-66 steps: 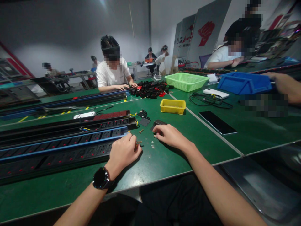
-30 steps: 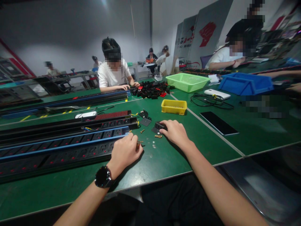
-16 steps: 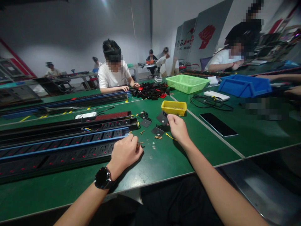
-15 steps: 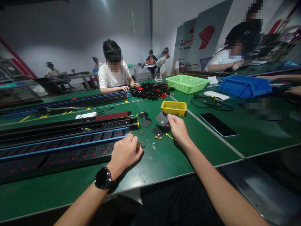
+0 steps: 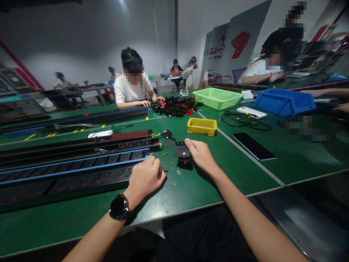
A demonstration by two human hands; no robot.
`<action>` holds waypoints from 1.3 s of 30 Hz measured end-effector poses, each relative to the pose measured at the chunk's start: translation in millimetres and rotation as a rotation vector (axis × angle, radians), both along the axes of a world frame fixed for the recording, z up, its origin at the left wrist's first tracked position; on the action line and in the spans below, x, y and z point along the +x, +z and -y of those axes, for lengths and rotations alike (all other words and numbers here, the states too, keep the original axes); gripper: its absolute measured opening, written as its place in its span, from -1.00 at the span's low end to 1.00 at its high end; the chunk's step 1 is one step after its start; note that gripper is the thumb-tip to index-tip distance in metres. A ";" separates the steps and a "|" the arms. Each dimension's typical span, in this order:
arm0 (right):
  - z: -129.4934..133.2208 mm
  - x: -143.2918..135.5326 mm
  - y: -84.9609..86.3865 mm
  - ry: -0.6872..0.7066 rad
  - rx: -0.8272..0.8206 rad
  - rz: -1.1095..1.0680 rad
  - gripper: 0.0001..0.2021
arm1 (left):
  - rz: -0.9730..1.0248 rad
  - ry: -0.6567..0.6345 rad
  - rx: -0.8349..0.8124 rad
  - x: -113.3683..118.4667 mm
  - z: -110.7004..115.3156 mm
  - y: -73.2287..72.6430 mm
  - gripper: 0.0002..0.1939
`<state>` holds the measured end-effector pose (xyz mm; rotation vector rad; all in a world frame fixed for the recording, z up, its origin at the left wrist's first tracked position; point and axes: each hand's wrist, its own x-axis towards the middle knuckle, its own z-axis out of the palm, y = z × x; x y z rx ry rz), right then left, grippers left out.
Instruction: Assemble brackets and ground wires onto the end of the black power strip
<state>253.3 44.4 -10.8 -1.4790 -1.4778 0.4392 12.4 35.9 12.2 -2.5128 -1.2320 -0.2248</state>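
My right hand (image 5: 201, 154) pinches a black metal bracket (image 5: 181, 151) with a pale round spot, held above the green table (image 5: 191, 193). My left hand (image 5: 147, 176), wearing a watch, is curled at the right end of a black socket strip (image 5: 89, 179); a thin brass-coloured piece (image 5: 163, 167) sticks out from its fingers. Behind it lies a blue-edged socket strip (image 5: 103, 162). More black brackets (image 5: 169, 143) and a screw (image 5: 165, 154) lie between the strips and my right hand.
A yellow tray (image 5: 202, 127) with small parts stands behind my right hand. Farther back are a green basket (image 5: 218, 98), a blue bin (image 5: 285, 101) and a pile of black and red parts (image 5: 177, 106). A phone (image 5: 253, 146) lies to the right. A person (image 5: 133, 87) sits across the table.
My right hand has moved a little left and toward me with the bracket, which now hangs over the spot where another bracket and brass screws showed. My left hand has stayed in place.
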 end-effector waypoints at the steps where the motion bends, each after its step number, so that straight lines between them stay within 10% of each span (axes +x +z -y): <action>1: 1.5 -1.6 0.5 0.028 0.003 0.043 -0.40 | 0.000 0.002 -0.002 0.1 0.0 -0.1 -0.81; 14: 9.3 -12.2 6.3 0.218 -0.062 0.523 -0.53 | 0.001 -0.017 0.022 0.0 -1.0 -1.8 -0.82; 39: 11.9 -11.3 11.0 0.292 -0.130 0.564 -0.62 | -0.004 -0.008 0.012 0.2 -0.9 -0.7 -0.81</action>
